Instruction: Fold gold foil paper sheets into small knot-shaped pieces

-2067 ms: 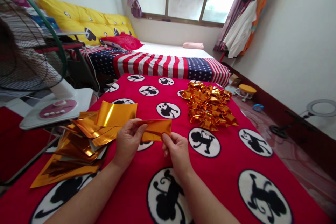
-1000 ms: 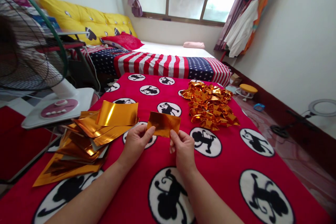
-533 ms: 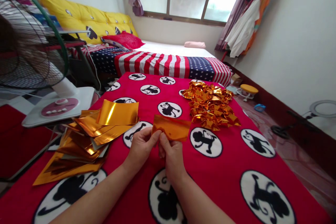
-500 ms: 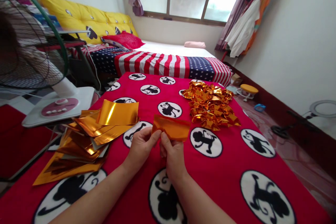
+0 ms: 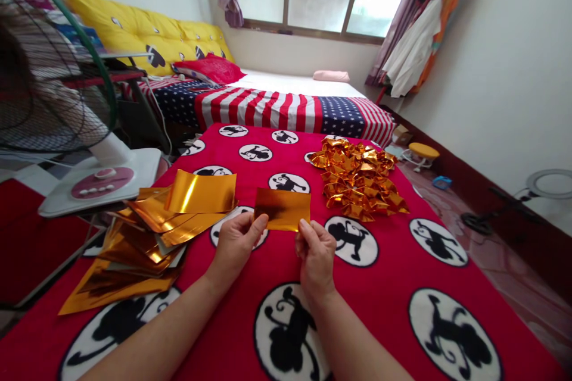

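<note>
A shiny gold foil paper sheet [image 5: 282,208] is held up by its lower corners above the red cloth. My left hand [image 5: 236,241] pinches the lower left corner between thumb and fingers. At the lower right corner, the thumb and fingers of my right hand [image 5: 316,253] are closed on the same sheet. To the left lies a loose stack of gold foil sheets [image 5: 147,238], fanned unevenly. Several folded gold foil pieces [image 5: 360,181] sit in a heap at the far right of the cloth.
The red cloth [image 5: 370,315] with round monkey prints covers the surface before me. A fan [image 5: 102,172] stands at the left edge. Beyond is a bed [image 5: 286,110] with striped and starred bedding. A yellow stool [image 5: 423,152] and a ring light [image 5: 547,184] are on the right.
My right hand has slid rightward along the sheet's lower edge, away from my left hand. The foil sheet has turned more level and shifted slightly left.
</note>
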Available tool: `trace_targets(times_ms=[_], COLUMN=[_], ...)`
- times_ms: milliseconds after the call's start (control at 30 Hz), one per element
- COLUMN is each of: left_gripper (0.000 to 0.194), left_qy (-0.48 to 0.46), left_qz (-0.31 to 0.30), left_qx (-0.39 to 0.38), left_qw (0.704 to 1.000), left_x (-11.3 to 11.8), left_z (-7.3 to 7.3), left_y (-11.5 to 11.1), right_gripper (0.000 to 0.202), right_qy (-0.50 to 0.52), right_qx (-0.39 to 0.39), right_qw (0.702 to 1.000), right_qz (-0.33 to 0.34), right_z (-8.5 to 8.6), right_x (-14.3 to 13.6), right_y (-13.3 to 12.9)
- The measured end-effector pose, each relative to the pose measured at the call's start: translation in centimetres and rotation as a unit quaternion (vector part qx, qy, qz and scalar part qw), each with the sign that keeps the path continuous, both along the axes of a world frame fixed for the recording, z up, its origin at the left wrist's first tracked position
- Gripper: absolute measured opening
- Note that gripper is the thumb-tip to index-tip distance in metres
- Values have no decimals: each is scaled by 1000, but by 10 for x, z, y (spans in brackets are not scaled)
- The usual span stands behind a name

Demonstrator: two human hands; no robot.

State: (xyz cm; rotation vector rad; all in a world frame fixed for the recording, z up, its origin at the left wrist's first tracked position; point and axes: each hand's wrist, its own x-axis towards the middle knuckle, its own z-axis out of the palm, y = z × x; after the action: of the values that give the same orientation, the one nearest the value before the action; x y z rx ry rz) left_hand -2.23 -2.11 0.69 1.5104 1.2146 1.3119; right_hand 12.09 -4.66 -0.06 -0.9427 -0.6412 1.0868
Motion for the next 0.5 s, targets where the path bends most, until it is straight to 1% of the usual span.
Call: trace_targets(times_ms=[200,333,400,500], left_gripper=[45,43,42,43], left_qy=[-17,-43,-49,-38], left_qz=[-20,-41,-53,-68], left_qx=[-5,-10,-13,-22], left_qw=[1000,998,997,997], left_x=[-1,0,-1,-1], left_z=[-2,-4,-5,-5], left_y=[0,1,0,-2], right_gripper=[40,34,29,24], right_qy=[2,16,13,13], right_qx=[0,25,40,26], right_qw=[1000,999,998,999], right_qz=[-3,41,53,35], right_z=[-3,-4,-4,-5], right_x=[0,-1,-1,0], right_y=[0,0,2,5])
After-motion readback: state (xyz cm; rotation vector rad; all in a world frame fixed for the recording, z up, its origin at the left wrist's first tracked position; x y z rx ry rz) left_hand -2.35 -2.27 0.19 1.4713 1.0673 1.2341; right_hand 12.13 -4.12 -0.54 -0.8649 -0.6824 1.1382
